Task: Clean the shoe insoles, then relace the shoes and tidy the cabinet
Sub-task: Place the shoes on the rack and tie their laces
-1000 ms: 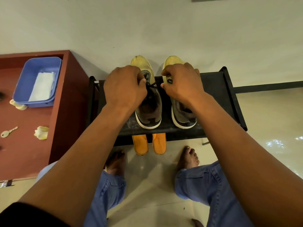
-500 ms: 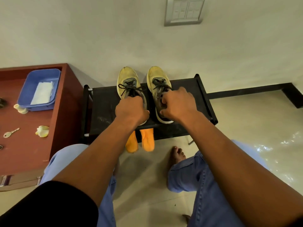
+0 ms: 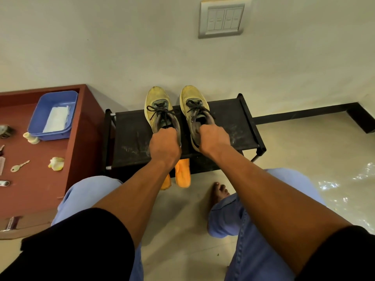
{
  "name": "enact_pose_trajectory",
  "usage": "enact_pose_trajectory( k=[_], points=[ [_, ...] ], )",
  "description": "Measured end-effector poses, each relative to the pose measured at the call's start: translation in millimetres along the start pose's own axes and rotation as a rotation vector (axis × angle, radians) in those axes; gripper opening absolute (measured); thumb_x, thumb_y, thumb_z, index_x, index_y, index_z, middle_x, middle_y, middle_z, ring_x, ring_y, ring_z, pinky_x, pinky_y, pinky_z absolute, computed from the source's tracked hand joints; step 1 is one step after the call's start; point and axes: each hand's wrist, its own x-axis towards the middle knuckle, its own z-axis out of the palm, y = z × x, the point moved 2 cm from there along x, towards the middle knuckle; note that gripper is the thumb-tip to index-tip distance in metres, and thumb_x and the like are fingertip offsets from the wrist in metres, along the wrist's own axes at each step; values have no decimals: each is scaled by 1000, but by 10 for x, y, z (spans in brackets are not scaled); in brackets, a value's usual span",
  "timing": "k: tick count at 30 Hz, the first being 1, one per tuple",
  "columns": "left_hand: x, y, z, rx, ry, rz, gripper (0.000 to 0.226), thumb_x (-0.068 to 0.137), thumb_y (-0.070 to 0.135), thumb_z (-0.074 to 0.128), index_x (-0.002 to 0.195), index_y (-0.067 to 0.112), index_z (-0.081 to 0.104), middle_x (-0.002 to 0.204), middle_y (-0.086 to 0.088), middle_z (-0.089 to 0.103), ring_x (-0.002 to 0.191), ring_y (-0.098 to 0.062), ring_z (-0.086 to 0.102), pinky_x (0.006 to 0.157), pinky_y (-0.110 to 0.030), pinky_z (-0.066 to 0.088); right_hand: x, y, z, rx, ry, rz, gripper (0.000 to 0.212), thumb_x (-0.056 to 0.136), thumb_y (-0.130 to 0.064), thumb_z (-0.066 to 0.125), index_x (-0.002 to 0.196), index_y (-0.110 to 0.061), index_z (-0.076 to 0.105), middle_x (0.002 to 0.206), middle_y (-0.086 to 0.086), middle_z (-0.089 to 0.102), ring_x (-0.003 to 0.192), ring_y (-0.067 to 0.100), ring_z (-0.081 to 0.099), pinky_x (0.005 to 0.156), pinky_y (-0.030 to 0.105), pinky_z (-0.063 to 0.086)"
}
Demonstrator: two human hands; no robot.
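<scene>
Two yellow shoes stand side by side on the top shelf of a black rack [image 3: 233, 120], toes pointing to the wall, dark laces threaded across both. The left hand [image 3: 164, 144] is curled round the heel end of the left shoe [image 3: 157, 104], fingers tucked at the collar, and the right hand [image 3: 213, 137] grips the heel end of the right shoe [image 3: 191, 102] in the same way; both shoes rest on the shelf surface, which shows pale scuff marks. Under the shelf's front edge two orange insoles [image 3: 182, 176] lie on the floor close together, the left one partly hidden behind the left forearm. Beside the rack, on the person's left, stands a red-brown cabinet [image 3: 81, 138]. On its top sits a blue plastic tub [image 3: 54, 114] holding a folded white cloth [image 3: 56, 118], and nearer the person lie a key [image 3: 19, 166] and a crumpled yellowish scrap [image 3: 56, 163]; a few small items at the far left edge are too cut off to identify. A grey switch plate [image 3: 223, 18] is fixed to the wall above the shoes. The person wears blue trousers and black sleeves, and a bare foot [image 3: 220, 191] rests on the tiled floor near the insoles.
</scene>
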Motion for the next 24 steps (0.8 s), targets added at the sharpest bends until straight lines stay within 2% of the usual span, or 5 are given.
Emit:
enact_pose_trajectory(
  k=[5,8,12,18,24],
  points=[
    [-28,93,39,-2,8,33,8,85,17,73,89,11,69,84,-9,68,76,-36,68,61,-39,56,-15,21,11,35,85,8,21,93,-11,63,113,-10,66,113,14,67,103,40,67,76,41,52],
    [-56,174,56,9,22,65,10,86,18,73,86,12,66,84,-10,67,74,-36,67,57,-36,44,-34,24,3,58,101,30,18,92,-14,67,110,-14,67,108,11,68,98,36,69,71,39,52],
    [-77,309,79,2,29,125,12,88,22,72,90,11,69,85,-9,68,74,-35,67,59,-35,42,-76,82,-63,78,120,63,14,90,-17,69,104,-16,69,105,9,68,94,34,70,65,35,46],
    [-33,567,103,-77,15,190,20,85,33,74,87,13,71,82,-7,70,72,-35,66,60,-35,47,-70,335,-305,15,150,93,15,93,-13,65,106,-16,70,108,8,68,99,34,68,67,37,47],
    [20,882,92,-83,28,199,14,85,29,75,90,16,73,81,-5,70,71,-33,66,60,-36,49,-53,566,-462,-30,199,110,16,94,-15,65,110,-14,69,110,10,69,102,34,68,76,40,53]
  ],
)
